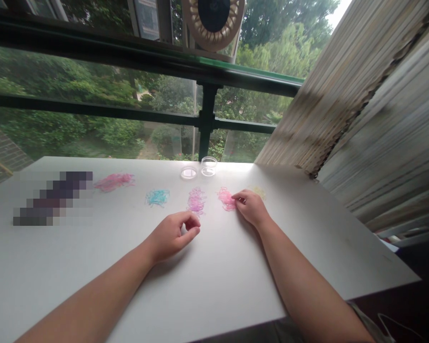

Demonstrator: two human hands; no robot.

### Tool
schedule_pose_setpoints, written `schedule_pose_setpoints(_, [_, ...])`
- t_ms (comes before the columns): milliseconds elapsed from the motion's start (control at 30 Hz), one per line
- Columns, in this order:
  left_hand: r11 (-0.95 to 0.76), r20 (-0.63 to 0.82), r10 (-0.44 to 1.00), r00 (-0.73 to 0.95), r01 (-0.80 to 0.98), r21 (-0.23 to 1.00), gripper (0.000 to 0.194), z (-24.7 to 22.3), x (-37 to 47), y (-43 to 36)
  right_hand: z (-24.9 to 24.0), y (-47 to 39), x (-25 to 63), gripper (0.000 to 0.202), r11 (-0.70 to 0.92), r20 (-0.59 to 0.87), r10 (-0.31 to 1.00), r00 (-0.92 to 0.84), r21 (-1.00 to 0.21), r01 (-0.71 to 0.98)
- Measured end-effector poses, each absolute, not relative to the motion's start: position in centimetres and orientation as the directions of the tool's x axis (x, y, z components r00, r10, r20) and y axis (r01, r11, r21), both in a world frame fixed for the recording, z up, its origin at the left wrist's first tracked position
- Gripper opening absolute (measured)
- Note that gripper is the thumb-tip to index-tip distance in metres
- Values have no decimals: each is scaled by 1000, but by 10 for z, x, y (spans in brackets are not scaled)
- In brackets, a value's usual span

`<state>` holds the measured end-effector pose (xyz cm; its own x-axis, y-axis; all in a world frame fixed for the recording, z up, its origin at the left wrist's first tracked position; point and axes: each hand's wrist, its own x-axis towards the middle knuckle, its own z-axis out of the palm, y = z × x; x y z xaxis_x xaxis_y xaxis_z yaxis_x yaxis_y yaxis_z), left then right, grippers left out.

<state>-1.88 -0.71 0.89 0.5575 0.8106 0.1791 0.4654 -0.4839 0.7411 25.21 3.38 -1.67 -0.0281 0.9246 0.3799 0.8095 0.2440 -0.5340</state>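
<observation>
My left hand (175, 234) is held just in front of the purple pile (196, 201) of thin bands, its thumb and fingertips nearly together; whether anything small is between them cannot be made out. The fingers of my right hand (249, 206) are pinched at the right edge of the pink pile (226, 198); what they hold, if anything, is too small to tell. Behind my right hand lies a pale yellow pile (259, 192), partly hidden. A blue pile (157, 197) sits left of the purple one, and a longer pink-red pile (115, 181) is farther left.
Near the back edge of the white table (214, 286) stand a clear round container (209, 166) and a shallow clear dish or lid (189, 173). A blurred-out dark item (53, 200) lies at the left. Striped curtains (318, 85) hang at the right, beside the window railing (208, 109).
</observation>
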Motion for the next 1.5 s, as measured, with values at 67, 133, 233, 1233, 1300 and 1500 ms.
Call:
schedule_pose_setpoints(67, [-488,185,809,557,462,741,10,9,-19,-7,-18,34,253,23,241,371,928,-32,-531,812])
schedule_pose_setpoints(133, [-489,188,810,556,462,740,10,9,-19,-7,-19,35,253,22,240,368,929,-36,-524,817])
schedule_pose_setpoints(233, [-489,186,810,556,465,738,11,9,-19,-6,-20,36,254,21,244,374,927,-41,-516,821])
schedule_pose_setpoints(1233, [-422,268,907,325,685,595,17,10,-60,25,-2,8,228,21,371,358,923,-145,-719,587])
schedule_pose_setpoints(1300, [-315,286,941,179,769,556,18,8,-80,39,-3,5,223,20,423,350,905,-242,-670,611])
schedule_pose_setpoints(1500, [52,379,896,-231,902,428,34,-9,-129,77,-2,0,215,17,485,352,874,-333,-624,613])
